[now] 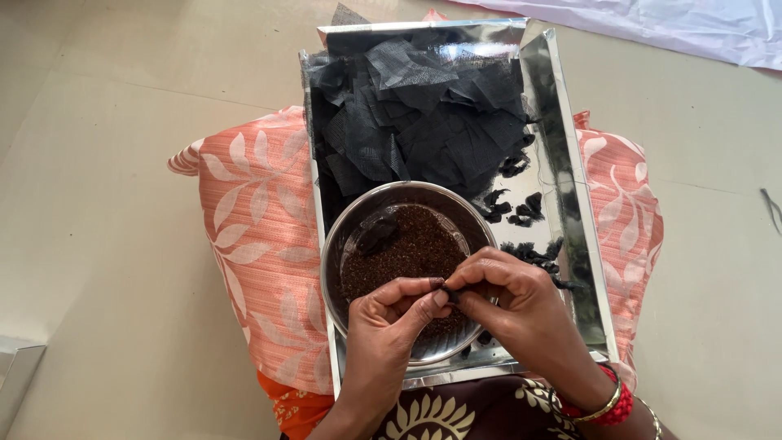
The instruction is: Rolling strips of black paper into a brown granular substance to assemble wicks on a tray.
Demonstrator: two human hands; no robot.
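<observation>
My left hand (pixel 391 314) and my right hand (pixel 509 297) meet over a round steel bowl (pixel 342 236) of small dark brown seeds (pixel 411 248). Both pinch a small black net piece (pixel 446 291) between their fingertips. A dark bundle (pixel 377 232) lies in the bowl at its far left. The bowl stands on a shiny silver tray (pixel 582 269). Beyond it, a heap of black net squares (pixel 423 114) fills the tray's far half. Several small black tied bundles (pixel 521 208) lie on the tray to the right of the bowl.
The tray rests on an orange cushion (pixel 252 236) with a white leaf pattern, on a beige floor (pixel 122 163). A pale cloth (pixel 692 24) lies at the top right. A thin dark item (pixel 771 208) lies at the right edge.
</observation>
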